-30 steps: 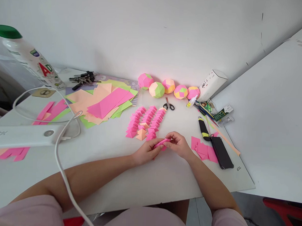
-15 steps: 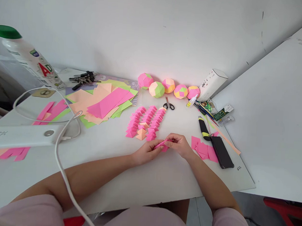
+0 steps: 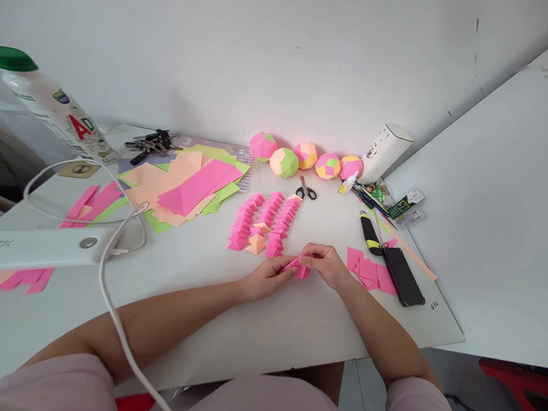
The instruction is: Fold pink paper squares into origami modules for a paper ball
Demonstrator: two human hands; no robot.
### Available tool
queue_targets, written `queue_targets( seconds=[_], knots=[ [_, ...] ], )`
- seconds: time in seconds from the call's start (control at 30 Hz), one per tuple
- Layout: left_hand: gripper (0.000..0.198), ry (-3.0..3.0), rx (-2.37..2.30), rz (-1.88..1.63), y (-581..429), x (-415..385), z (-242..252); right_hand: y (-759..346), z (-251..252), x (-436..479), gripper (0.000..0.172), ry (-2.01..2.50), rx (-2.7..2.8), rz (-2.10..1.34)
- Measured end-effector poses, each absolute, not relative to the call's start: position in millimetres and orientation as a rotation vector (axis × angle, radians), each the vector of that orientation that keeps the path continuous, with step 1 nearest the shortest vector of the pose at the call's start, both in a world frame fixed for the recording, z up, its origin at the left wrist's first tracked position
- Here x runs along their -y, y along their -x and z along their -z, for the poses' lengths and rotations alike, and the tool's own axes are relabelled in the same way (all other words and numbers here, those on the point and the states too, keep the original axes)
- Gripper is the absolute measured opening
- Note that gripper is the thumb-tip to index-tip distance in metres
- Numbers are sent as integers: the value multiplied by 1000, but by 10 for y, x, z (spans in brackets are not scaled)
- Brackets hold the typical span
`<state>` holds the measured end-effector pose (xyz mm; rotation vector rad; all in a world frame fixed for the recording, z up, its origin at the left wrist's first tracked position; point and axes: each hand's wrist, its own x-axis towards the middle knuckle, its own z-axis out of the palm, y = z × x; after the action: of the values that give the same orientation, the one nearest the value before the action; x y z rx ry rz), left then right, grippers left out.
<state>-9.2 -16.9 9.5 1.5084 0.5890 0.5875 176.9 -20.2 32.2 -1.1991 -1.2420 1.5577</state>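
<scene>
Between my two hands is a pink piece of paper [image 3: 303,271], partly folded, its edges hidden by my fingers. My left hand [image 3: 267,278] pinches its left side, and my right hand [image 3: 324,265] grips the right side with thumb and fingers. Just beyond them stand rows of small folded paper units [image 3: 268,212], mostly pink with a few peach ones. To the right of my right hand lies a loose pile of flat pink paper pieces [image 3: 368,272]. Small scissors [image 3: 306,191] rest behind the rows.
Several multicoloured paper balls [image 3: 284,163] line the wall, near a glue bottle [image 3: 347,183]. Coloured sheets [image 3: 179,192] spread at left. A white power bank [image 3: 45,248] trails a cable [image 3: 111,295] across my left arm. A black pouch [image 3: 403,278] and box cutter [image 3: 370,234] lie right.
The pink paper has tilted slightly between my fingers, and more of its lower face shows. Both hands stay in nearly the same place.
</scene>
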Motion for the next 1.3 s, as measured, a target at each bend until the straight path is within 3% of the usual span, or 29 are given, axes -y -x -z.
queue_targets(
  seconds=[0.37,1.3],
  knots=[
    [36,-1295,-749,-685,77,160,-21,-1751,-364,224,25,1249,1264,-1442],
    [28,-1205,-754,-743,55,119,24,-1810,-352,261,25,1252,1765,-1179]
  ],
)
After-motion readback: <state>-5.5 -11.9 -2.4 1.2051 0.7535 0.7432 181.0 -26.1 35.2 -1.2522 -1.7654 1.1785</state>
